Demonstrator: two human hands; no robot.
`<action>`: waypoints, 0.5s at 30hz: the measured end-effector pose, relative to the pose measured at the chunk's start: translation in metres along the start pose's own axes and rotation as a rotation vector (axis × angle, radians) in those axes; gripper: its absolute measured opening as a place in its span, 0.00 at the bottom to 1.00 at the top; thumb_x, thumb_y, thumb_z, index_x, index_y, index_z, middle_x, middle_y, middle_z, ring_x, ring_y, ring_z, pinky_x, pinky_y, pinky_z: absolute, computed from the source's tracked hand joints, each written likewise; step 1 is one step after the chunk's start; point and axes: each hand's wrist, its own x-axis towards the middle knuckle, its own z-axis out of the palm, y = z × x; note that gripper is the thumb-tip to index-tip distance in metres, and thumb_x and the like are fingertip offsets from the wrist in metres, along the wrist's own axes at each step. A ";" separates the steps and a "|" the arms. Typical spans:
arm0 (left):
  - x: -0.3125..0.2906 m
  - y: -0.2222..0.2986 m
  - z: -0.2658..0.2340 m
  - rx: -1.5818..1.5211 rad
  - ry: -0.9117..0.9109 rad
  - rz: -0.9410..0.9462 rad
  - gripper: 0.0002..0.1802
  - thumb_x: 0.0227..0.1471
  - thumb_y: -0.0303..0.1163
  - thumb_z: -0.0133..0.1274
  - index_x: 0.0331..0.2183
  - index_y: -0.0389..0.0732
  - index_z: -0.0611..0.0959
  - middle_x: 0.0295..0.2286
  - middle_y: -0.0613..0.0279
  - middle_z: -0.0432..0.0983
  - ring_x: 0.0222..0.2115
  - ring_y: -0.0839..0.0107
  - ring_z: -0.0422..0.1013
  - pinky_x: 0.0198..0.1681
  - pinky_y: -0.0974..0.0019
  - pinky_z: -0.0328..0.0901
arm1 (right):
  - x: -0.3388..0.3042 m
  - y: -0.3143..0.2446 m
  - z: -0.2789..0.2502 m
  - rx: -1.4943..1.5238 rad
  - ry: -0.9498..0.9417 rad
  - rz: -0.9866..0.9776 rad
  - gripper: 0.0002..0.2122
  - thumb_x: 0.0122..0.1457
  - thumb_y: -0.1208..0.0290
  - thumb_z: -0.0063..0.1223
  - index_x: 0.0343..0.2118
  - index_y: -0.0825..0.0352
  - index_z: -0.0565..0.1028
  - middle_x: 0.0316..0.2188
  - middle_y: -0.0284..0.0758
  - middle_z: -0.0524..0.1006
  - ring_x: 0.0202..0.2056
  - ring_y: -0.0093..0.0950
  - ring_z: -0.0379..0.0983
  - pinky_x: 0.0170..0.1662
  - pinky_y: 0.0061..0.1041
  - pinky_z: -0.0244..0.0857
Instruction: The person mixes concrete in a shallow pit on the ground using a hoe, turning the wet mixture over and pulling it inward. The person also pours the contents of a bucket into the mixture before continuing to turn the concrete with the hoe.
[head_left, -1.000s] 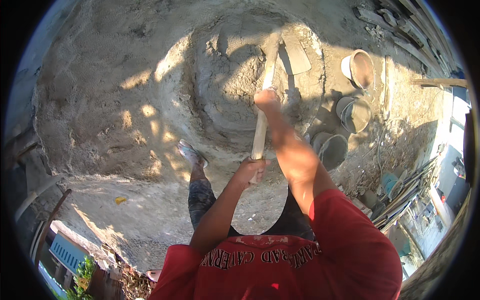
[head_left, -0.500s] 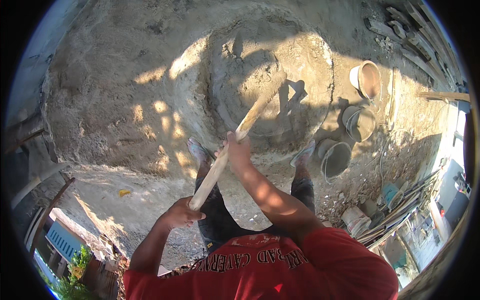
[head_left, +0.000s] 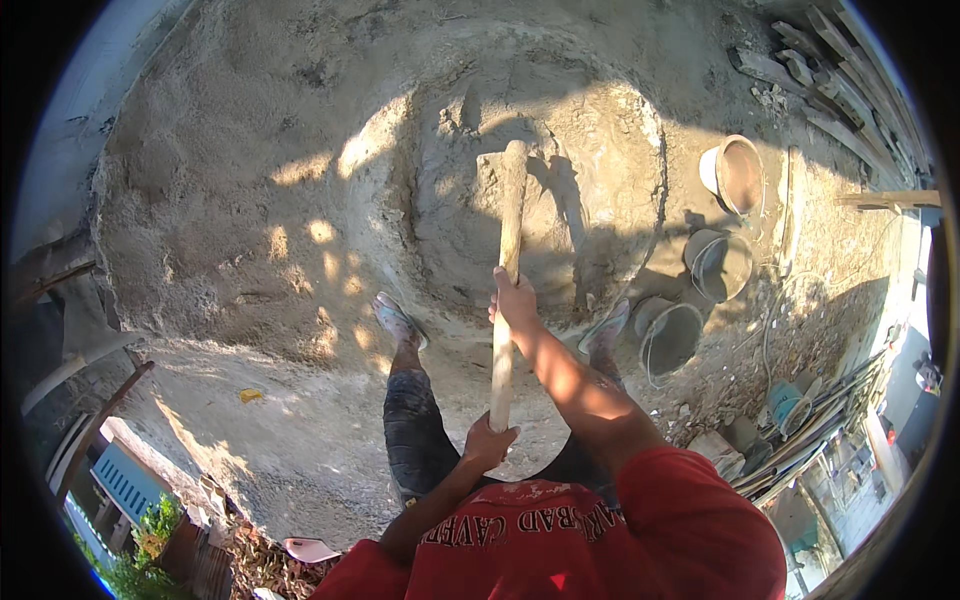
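Note:
Both my hands hold a long wooden-handled hoe point(head_left: 510, 222) that points away from me. My left hand point(head_left: 488, 446) is closed round the butt end of the handle, close to my body. Farther up, about mid-handle, my right hand point(head_left: 514, 300) grips it. The hoe's head is caked in grey and seems to have a blade on its left side. It is over a round, shallow pit of wet grey mortar point(head_left: 610, 130), and its shadow falls to the right; whether the blade touches the mortar I cannot tell.
Right of the pit stand three buckets: one far point(head_left: 741, 175), one in the middle point(head_left: 722, 269), one near point(head_left: 671, 342). Wood planks point(head_left: 840, 80) are piled at the far right. My sandalled feet point(head_left: 400, 322) straddle the pit's near edge. A teal bucket point(head_left: 788, 405) stands near more poles at right.
The hoe has swung from a right-leaning slant to nearly straight ahead, its head shifting left. My left hand has moved right and closer to my body; my right hand has moved slightly right.

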 end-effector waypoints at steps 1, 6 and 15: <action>0.006 0.013 0.012 -0.028 -0.009 0.023 0.23 0.49 0.33 0.64 0.42 0.33 0.74 0.16 0.64 0.70 0.11 0.75 0.66 0.13 0.66 0.61 | -0.003 -0.020 -0.010 -0.034 -0.003 -0.041 0.17 0.62 0.55 0.55 0.40 0.64 0.66 0.20 0.31 0.69 0.17 0.24 0.67 0.19 0.28 0.65; 0.090 0.097 0.018 -0.034 -0.076 0.264 0.23 0.48 0.36 0.66 0.39 0.32 0.74 0.15 0.66 0.68 0.11 0.76 0.65 0.13 0.67 0.60 | 0.085 -0.114 -0.015 -0.198 0.049 -0.401 0.20 0.65 0.55 0.50 0.45 0.71 0.64 0.20 0.36 0.72 0.16 0.29 0.71 0.20 0.32 0.70; 0.054 0.090 0.014 0.000 -0.122 0.200 0.17 0.52 0.38 0.62 0.29 0.37 0.73 0.15 0.67 0.67 0.11 0.76 0.63 0.13 0.68 0.59 | 0.157 -0.029 -0.041 -0.887 0.259 -0.491 0.20 0.65 0.53 0.45 0.34 0.70 0.74 0.24 0.40 0.78 0.22 0.30 0.77 0.26 0.34 0.73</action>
